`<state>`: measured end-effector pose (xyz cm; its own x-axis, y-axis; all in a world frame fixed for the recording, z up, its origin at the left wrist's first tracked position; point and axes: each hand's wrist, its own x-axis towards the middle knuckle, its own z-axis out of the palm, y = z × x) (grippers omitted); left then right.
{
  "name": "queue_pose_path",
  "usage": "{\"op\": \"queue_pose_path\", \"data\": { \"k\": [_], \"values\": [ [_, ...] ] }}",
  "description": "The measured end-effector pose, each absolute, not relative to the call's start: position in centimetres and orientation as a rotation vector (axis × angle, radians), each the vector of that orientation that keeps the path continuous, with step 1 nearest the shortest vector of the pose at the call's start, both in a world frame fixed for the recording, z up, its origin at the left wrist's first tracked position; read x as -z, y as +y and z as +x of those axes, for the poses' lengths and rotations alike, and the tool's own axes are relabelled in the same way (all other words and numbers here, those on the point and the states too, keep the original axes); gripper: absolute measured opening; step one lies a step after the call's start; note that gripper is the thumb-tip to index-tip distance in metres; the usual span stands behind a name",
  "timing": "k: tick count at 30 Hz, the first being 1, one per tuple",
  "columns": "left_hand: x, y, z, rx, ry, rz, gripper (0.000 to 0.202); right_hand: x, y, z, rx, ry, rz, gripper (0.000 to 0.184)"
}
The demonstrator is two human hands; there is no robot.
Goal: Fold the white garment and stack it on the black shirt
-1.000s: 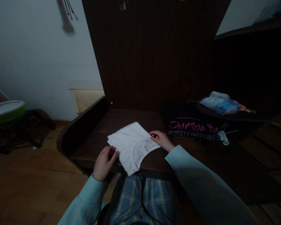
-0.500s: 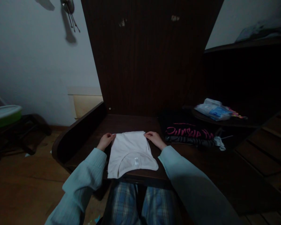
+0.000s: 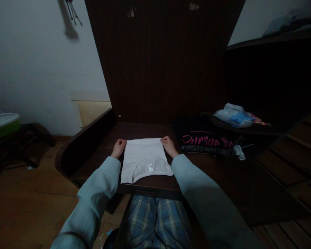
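A folded white T-shirt (image 3: 145,152) lies on the dark wooden desk (image 3: 98,166), its neckline and small label facing me. My left hand (image 3: 118,148) pinches its far left corner between thumb and fingers. At the far right corner, my right hand (image 3: 169,145) grips the fabric the same way. The far edge runs nearly straight between the two hands. To the right of my right hand sits a stack of dark folded clothes (image 3: 207,141), the top one with pink lettering.
A plastic packet (image 3: 234,116) in white and blue rests on a curved shelf at the right, beside a colourful beaded strand (image 3: 260,120). The desk has a raised left side panel (image 3: 85,141). A green tub (image 3: 3,126) stands on a dark stool at the far left.
Both hands, still holding the far corners, have drawn the T-shirt slightly away from me, and its far edge is straighter. The view has also tilted down a little.
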<state>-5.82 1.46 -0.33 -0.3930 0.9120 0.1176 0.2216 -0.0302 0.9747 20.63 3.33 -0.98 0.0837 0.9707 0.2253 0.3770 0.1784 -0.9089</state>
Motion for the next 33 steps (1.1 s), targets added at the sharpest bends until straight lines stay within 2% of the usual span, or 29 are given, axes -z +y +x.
{"op": "queue_pose_path", "data": {
  "k": [10, 15, 20, 28, 33],
  "values": [
    [0.5, 1.1, -5.6, -1.509, 1.518, 1.177, 0.039, 1.5, 3.3, 20.8, -0.927, -1.440, -1.275, 0.026],
    [0.4, 1.2, -5.4, -1.470, 1.499, 1.164, 0.046, 0.4, 3.1, 21.6, -1.225, -1.397, -1.223, 0.024],
    [0.2, 0.9, -5.3, -1.411, 1.406, 1.279, 0.038, -0.4, 2.5, 22.1, -1.406, -1.424, -1.157, 0.043],
    [0.3, 1.0, -5.5, -1.437, 1.384, 1.284, 0.032, -0.1, 2.5, 22.0, -1.364, -1.408, -1.102, 0.047],
    [0.6, 1.4, -5.7, -1.426, 1.467, 1.336, 0.033, 0.1, 2.7, 21.4, -1.205, -1.421, -1.073, 0.048]
  ]
}}
